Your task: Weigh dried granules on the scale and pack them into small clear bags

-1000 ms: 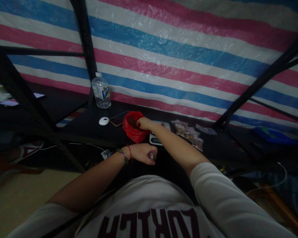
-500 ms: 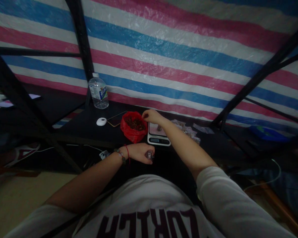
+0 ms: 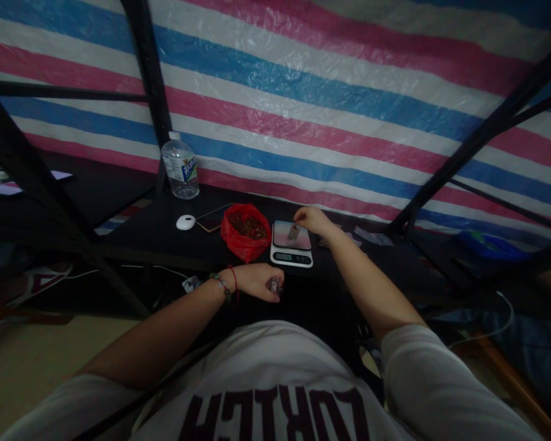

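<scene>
My right hand [image 3: 313, 219] is above the far right corner of a white kitchen scale [image 3: 291, 258], fingertips pinched together. Whatever may be between them is too small to make out. Just under those fingers, a small brownish cylinder-shaped thing [image 3: 294, 232] stands on the scale's plate. Left of the scale sits a red plastic bag [image 3: 244, 250], its mouth wide, with brown dried bits [image 3: 248, 226] inside. My left hand [image 3: 259, 282] is in front of the table edge, closed around a small clear plastic bag [image 3: 274, 285].
Several small clear packets [image 3: 373, 236] lie right of the scale. Left of the red bag are a phone [image 3: 209, 225], a white mouse [image 3: 185, 222] and a large clear bottle [image 3: 180, 168]. Dark frame bars [image 3: 153, 79] and a striped sheet [image 3: 303, 110] bound the table [image 3: 142, 245].
My right hand has moved right, from the red bag's rim to above the scale. The scale's plate and the small cylinder show more fully. My left hand has stayed closed, nearly in place.
</scene>
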{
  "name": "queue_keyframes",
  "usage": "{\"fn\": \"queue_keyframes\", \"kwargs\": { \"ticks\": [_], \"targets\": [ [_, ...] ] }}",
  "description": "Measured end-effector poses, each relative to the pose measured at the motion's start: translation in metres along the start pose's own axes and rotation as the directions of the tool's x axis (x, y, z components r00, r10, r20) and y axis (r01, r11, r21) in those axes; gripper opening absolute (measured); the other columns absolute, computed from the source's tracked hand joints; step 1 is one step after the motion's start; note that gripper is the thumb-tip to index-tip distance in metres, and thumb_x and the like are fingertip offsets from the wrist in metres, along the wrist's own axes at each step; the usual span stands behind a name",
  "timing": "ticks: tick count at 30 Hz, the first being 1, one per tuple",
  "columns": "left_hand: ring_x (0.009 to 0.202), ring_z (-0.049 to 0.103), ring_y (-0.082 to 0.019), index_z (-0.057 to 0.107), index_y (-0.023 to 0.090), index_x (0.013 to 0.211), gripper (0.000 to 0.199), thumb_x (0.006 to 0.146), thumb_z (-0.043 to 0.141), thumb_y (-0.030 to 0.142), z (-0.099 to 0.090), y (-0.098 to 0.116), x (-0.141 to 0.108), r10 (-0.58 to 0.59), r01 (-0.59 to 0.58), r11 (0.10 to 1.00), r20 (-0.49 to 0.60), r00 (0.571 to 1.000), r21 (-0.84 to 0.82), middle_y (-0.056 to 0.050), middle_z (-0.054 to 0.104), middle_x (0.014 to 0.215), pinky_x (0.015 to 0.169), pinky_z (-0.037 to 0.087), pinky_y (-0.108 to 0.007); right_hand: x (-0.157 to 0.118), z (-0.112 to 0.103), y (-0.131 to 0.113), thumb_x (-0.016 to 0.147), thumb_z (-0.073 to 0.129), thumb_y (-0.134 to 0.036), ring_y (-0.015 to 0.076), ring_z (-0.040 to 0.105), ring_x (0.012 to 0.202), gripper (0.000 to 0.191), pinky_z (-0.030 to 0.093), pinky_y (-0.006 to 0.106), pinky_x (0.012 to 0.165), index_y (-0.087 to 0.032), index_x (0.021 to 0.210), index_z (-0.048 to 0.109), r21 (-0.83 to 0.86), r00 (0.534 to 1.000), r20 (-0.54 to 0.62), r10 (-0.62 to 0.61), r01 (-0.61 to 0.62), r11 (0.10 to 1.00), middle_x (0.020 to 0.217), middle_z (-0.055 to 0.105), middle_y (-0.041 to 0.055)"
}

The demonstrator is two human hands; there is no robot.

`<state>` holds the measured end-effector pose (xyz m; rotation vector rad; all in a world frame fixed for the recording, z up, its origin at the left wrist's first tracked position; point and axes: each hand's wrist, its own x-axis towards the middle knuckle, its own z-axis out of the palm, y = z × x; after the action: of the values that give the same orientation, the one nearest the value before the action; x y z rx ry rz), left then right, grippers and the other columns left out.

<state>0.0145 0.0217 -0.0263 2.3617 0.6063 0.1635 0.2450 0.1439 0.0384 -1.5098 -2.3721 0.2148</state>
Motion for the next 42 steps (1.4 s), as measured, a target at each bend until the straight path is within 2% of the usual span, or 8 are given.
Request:
{"fn": "queue_keyframes", "kwargs": {
  "ticks": [7,14,28,32,38,42],
  "targets": [
    [0.068,0.058,-0.011,0.059,0.018,0.091,0.028,0.073,0.070,0.036,-0.001,-0.003,0.000,0.002,-0.002,1.000,0.000,1.000,-0.008,0.001,0.065,0.081,0.060,0.042,-0.020,-0.003,0.002,0.000,0.075,0.061,-0.007,0.0139,0.065,0.080,0.020,0.046,0.021,0.073,-0.013,0.091,0.071,0.024,1.000,0.007,0.011,-0.012,1.000,0.090,0.072,0.0057],
    [0.068,0.058,-0.011,0.059,0.018,0.091,0.028,0.073,0.069,0.037,0.000,-0.004,0.001,-0.012,0.012,1.000,0.000,1.000,-0.013,0.001,0.065,0.080,0.059,0.041,-0.019,-0.004,-0.001,0.002,0.075,0.057,-0.004,0.0146,0.064,0.080,0.022,0.046,0.022,0.073,-0.014,0.088,0.072,0.010,1.000,-0.022,-0.016,0.016,1.000,0.089,0.073,0.0053],
    [0.068,0.058,-0.011,0.059,0.018,0.091,0.028,0.072,0.070,0.036,-0.001,-0.002,0.001,-0.019,0.019,1.000,0.009,1.000,-0.008,0.001,0.065,0.081,0.060,0.042,-0.020,-0.006,0.006,0.010,0.072,0.055,-0.003,0.0146,0.064,0.078,0.025,0.048,0.023,0.073,-0.015,0.089,0.071,0.045,0.996,-0.074,-0.044,0.047,0.998,0.087,0.072,0.0048],
    [0.069,0.058,-0.011,0.059,0.018,0.091,0.028,0.072,0.070,0.036,-0.001,-0.002,0.001,-0.020,0.020,1.000,0.011,1.000,-0.012,0.001,0.065,0.081,0.060,0.042,-0.020,-0.008,0.006,0.007,0.072,0.056,-0.003,0.0146,0.064,0.079,0.026,0.047,0.023,0.073,-0.015,0.088,0.072,0.020,0.996,-0.069,-0.062,0.064,0.998,0.088,0.072,0.0048],
    [0.068,0.058,-0.011,0.059,0.018,0.091,0.028,0.072,0.070,0.037,-0.001,-0.003,0.001,-0.038,0.038,0.999,0.017,0.999,-0.027,0.001,0.065,0.080,0.059,0.041,-0.020,-0.011,0.008,0.004,0.072,0.057,0.000,0.0134,0.066,0.080,0.029,0.048,0.021,0.073,-0.015,0.091,0.072,0.076,0.999,-0.014,-0.042,0.043,0.996,0.091,0.073,0.0048],
    [0.068,0.057,-0.011,0.059,0.018,0.091,0.028,0.072,0.070,0.036,-0.001,-0.003,0.001,-0.033,0.034,0.999,0.007,0.999,-0.016,0.001,0.065,0.080,0.060,0.041,-0.020,-0.008,0.007,0.006,0.071,0.062,-0.003,0.0153,0.064,0.081,0.027,0.047,0.023,0.075,-0.015,0.093,0.072,-0.021,0.996,-0.058,-0.066,0.065,0.998,0.094,0.072,0.0066]
  ]
}}
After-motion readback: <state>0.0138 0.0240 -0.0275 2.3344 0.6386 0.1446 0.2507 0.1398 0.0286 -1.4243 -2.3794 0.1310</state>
